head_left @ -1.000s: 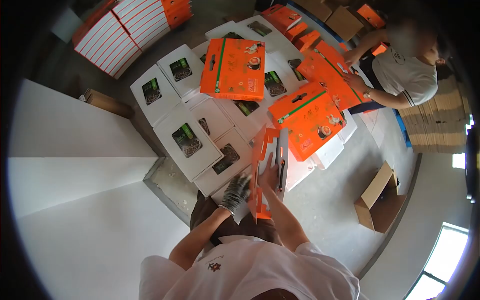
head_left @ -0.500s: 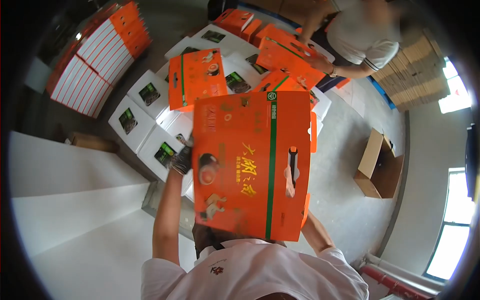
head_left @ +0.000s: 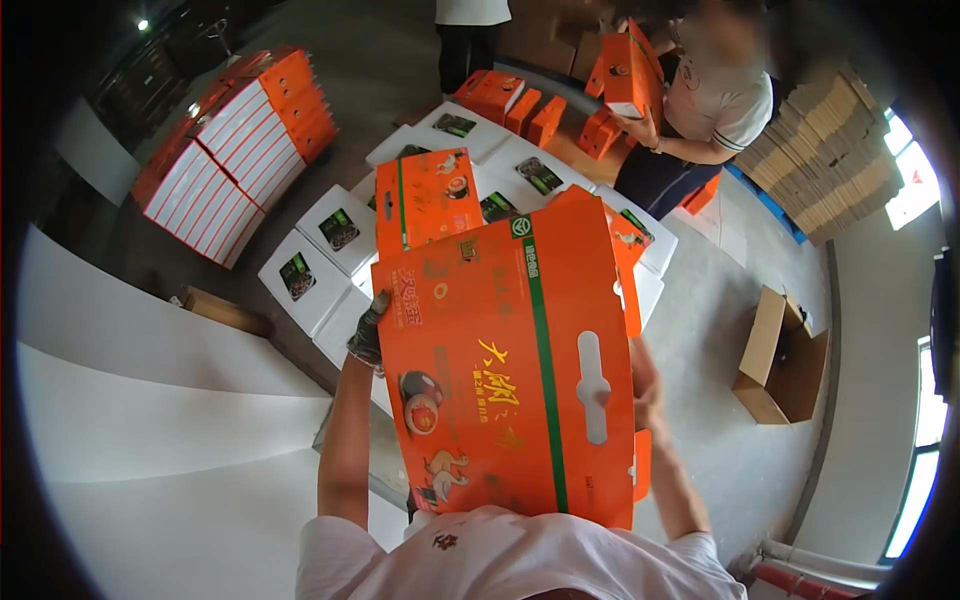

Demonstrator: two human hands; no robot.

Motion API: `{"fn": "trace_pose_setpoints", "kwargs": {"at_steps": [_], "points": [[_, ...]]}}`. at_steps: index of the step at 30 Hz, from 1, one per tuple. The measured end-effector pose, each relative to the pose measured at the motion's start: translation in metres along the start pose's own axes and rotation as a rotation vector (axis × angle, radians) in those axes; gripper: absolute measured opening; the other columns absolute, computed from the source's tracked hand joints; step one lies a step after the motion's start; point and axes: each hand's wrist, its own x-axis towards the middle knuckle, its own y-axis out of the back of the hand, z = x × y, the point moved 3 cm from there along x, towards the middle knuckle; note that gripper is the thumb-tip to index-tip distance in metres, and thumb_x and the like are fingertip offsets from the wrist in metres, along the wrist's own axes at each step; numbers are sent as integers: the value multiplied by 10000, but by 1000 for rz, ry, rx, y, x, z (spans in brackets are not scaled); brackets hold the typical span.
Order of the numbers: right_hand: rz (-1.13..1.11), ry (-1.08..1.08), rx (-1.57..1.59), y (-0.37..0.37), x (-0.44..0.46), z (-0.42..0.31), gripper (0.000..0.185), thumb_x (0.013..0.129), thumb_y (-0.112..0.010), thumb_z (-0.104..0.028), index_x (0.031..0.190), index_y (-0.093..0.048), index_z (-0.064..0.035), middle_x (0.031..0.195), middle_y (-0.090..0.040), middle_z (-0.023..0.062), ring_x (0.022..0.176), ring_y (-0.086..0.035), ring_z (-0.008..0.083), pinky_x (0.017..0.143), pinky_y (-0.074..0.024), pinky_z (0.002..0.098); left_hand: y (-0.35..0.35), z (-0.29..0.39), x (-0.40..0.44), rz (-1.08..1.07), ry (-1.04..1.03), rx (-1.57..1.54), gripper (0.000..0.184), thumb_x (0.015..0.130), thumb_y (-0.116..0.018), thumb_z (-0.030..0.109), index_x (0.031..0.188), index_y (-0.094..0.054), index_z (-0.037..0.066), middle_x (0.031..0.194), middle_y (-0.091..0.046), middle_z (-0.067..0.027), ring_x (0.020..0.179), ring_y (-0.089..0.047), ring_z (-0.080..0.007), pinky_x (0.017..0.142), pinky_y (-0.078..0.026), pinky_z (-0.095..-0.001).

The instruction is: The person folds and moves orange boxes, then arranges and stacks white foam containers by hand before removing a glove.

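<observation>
A large orange carton (head_left: pixel 480 390) with a green stripe and a die-cut handle slot fills the middle of the view, tilted in front of my chest. My left hand (head_left: pixel 368 335), in a dark glove, is closed on its left edge. At the right side, by the open flaps (head_left: pixel 641 465), is my right hand (head_left: pixel 648 388); its fingers are hidden and slightly blurred. Behind the carton, another orange carton (head_left: pixel 430 200) lies on white boxes (head_left: pixel 335 220) with dark-and-green labels.
Stacked orange-and-white cartons (head_left: pixel 235 150) stand at left. Across the white boxes, a co-worker (head_left: pixel 715 105) holds an orange carton (head_left: pixel 632 75). Flattened cardboard (head_left: pixel 820 150) is stacked behind. An open brown box (head_left: pixel 780 360) sits on the floor at right, and a white wall (head_left: pixel 150 380) rises at left.
My right hand's fingers no longer show through the handle slot; that hand is now beside the flaps. The carton has tilted slightly. The co-worker has lifted an orange carton off the white boxes.
</observation>
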Motion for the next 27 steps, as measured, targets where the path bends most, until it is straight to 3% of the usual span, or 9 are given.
{"fn": "trace_pose_setpoints", "kwargs": {"at_steps": [1,6,12,15,17,20,23,25,27], "points": [[2,-29,118,8,0,-20,861,468,-519,48,1262,-197,-34,1048,-486,70,845,-520,143,770,-392,238,-2,1,-4,-1,-52,14,609,706,-575,383,1179,-339,81,1122,-451,-80,971,-480,-200,804,-422,-343],[130,98,53,34,-4,-63,859,443,-534,-88,1245,-235,-30,1113,-463,145,1015,-461,238,907,-312,329,6,-7,0,41,-71,-23,547,719,-574,330,1156,-360,79,1058,-491,-66,921,-510,-172,755,-455,-320],[319,242,-99,72,-20,-93,847,472,-590,-227,1239,-268,-64,1163,-402,116,1037,-420,240,866,-355,336,81,-25,20,194,-188,-10,428,750,-535,331,1068,-436,61,970,-531,-76,850,-534,-181,711,-464,-310],[404,413,-207,101,-44,-106,703,581,-516,-164,1235,-273,-73,1177,-378,106,1025,-410,239,838,-360,339,62,4,-27,134,-260,-201,444,767,-480,373,1051,-464,32,990,-528,-102,839,-531,-241,749,-444,-359],[523,399,-310,113,-61,-103,722,576,-536,-124,1244,-265,-85,1195,-365,101,1018,-412,238,844,-355,336,168,8,-35,376,-337,-71,487,761,-474,391,1090,-439,33,1055,-500,-116,901,-509,-262,795,-419,-380],[600,360,-415,131,-77,-87,766,553,-593,-163,1245,-268,-107,1187,-373,101,943,-453,213,760,-401,309,164,18,-26,541,-442,-80,501,757,-476,386,1101,-430,25,1089,-480,-113,954,-481,-264,840,-384,-395],[708,300,-575,146,-92,-65,836,519,-679,-222,1245,-272,-140,1175,-383,100,830,-514,177,633,-470,269,165,44,35,310,-503,-204,574,780,-345,482,1159,-370,52,1169,-412,-101,1037,-415,-289,886,-333,-422],[668,183,-479,152,-100,-38,836,517,-703,-198,1234,-288,-93,1192,-385,93,561,-488,50,463,-404,139,158,69,80,256,-531,-205,628,756,-298,549,1175,-351,83,1166,-407,-112,1043,-409,-286,864,-341,-450],[595,94,-403,156,-108,-8,822,522,-692,-143,1229,-283,-45,1234,-344,85,764,-526,105,580,-457,194,152,84,112,544,-427,-331,605,747,-305,562,1112,-409,91,1028,-504,-116,849,-515,-274,699,-423,-463]]}}
